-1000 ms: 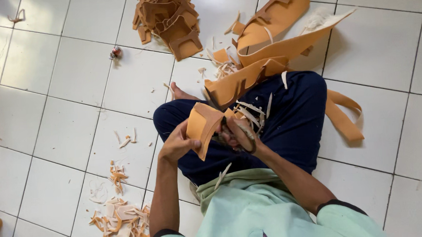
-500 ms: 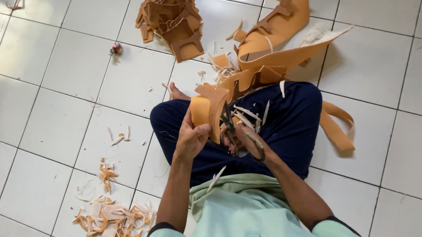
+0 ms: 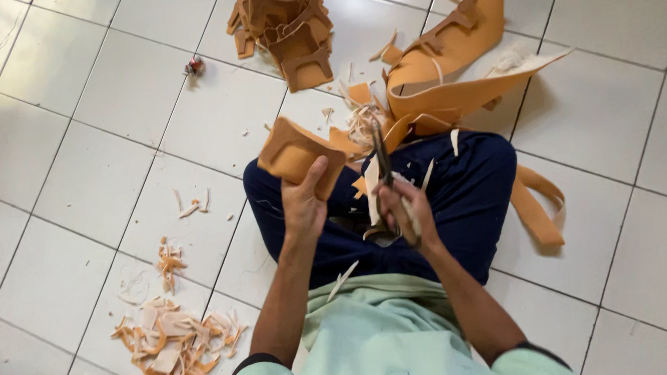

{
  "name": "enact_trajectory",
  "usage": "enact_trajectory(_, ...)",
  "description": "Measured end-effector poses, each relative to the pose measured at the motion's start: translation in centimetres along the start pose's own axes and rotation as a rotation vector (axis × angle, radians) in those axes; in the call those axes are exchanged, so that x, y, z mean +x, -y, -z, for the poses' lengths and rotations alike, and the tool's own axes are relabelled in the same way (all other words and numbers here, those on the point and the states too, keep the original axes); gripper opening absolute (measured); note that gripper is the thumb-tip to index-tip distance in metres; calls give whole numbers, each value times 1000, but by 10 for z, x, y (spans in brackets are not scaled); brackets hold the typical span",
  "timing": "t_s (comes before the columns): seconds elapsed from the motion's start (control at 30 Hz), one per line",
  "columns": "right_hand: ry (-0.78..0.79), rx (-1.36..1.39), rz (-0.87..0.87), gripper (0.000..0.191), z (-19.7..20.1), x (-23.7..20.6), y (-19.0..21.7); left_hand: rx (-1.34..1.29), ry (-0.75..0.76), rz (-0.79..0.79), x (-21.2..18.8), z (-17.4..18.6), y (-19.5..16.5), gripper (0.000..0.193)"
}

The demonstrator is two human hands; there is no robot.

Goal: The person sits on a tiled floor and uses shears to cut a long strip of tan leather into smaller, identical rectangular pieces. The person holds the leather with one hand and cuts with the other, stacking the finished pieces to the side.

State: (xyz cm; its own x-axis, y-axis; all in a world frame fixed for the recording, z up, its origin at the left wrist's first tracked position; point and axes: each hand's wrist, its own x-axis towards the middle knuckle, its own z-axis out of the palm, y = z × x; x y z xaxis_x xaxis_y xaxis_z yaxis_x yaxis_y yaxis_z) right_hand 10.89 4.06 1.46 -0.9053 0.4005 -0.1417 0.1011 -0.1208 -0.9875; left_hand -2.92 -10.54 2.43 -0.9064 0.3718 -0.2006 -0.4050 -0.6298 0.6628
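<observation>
I sit on a white tiled floor with my legs crossed in dark blue trousers [image 3: 463, 196]. My left hand [image 3: 304, 204] grips a cut piece of tan foam sheet [image 3: 293, 151], held up over my left knee. My right hand [image 3: 403, 210] is closed around a pair of scissors [image 3: 381, 158] whose blades point up and away from me, beside the foam piece. Thin pale offcut strips lie on my lap near the scissors.
A stack of cut tan foam shapes [image 3: 287, 26] lies ahead on the floor. Large leftover foam sheets [image 3: 456, 67] curl at the upper right, one strip [image 3: 536, 207] beside my right knee. Scrap trimmings [image 3: 171, 348] pile at the lower left. A small red and silver object [image 3: 194, 65] lies upper left.
My left hand has lifted the foam piece up and to the left, away from the scissors. The scissors now point upward in my right hand.
</observation>
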Motion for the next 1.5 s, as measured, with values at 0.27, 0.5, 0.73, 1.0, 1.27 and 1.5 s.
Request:
enact_trajectory(0.27,29,-42,61,61,0,-25,9,-66,-29,-57,-16,-45,24,57)
enact_trajectory(0.5,23,-14,-49,61,4,-30,3,-30,-21,-47,-22,-41,26,52)
enact_trajectory(0.73,123,-31,42,66,26,-25,12,426,191,4,-20,-37,-24,46)
enact_trajectory(1.0,234,-179,-7,74,31,-22,30,658,302,31,-21,-46,-44,46)
enact_trajectory(1.27,171,-124,-35,57,31,-29,15,416,353,174,-17,-39,-36,49)
enact_trajectory(1.5,147,-139,-48,52,23,-29,17,255,236,108,-14,-49,-26,56)
